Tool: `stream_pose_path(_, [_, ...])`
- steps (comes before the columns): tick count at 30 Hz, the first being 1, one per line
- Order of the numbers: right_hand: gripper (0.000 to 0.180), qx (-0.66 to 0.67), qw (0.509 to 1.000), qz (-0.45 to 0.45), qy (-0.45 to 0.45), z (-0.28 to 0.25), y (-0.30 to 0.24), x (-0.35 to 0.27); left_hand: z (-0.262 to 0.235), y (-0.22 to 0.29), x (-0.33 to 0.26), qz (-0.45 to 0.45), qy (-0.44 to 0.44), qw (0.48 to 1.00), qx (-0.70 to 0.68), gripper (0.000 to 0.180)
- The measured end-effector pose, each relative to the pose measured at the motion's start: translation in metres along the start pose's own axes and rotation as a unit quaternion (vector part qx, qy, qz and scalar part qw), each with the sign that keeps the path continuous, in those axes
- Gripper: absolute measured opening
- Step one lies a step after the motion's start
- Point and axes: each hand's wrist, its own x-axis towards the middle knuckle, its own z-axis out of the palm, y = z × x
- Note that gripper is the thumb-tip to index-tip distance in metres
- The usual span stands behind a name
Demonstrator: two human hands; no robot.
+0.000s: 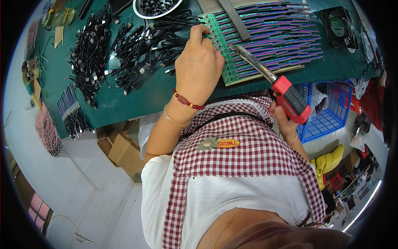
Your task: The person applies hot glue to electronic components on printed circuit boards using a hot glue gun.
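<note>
My left hand point(198, 64) is closed at the left edge of the green circuit board panel point(231, 74). Its fingertips are partly hidden, so what they pinch cannot be made out. Black cables point(159, 41) with plugs lie beside that hand, some reaching the panel's edge. In my right hand point(283, 121) is a soldering iron point(292, 99) with a red and black handle. Its metal tip points left and sits over the panel, close to my left hand; contact cannot be told. Rows of coloured wires point(282, 39) extend right from the panel, with a grey metal bar point(235, 20) across them.
More bundled black cables point(89, 54) cover the green table point(120, 108) at left. A white bowl point(157, 15) of small dark parts stands at the back. A black fan point(338, 27) is at far right, a blue crate point(327, 118) below the table edge.
</note>
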Motion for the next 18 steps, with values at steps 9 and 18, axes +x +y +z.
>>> stream_pose_path(9, [0.024, 0.053, 0.998, 0.009, 0.02, -0.0019, 0.0048, -0.0024, -0.0013, 0.0012, 0.0016, -0.002, -0.006, 1.0, 0.006, 0.01])
stream_pose_path(18, [0.031, 0.019, 0.999, 0.022, -0.015, -0.0003, 0.004, -0.0019, -0.0035, 0.001, 0.0028, 0.005, -0.016, 1.0, 0.013, 0.009])
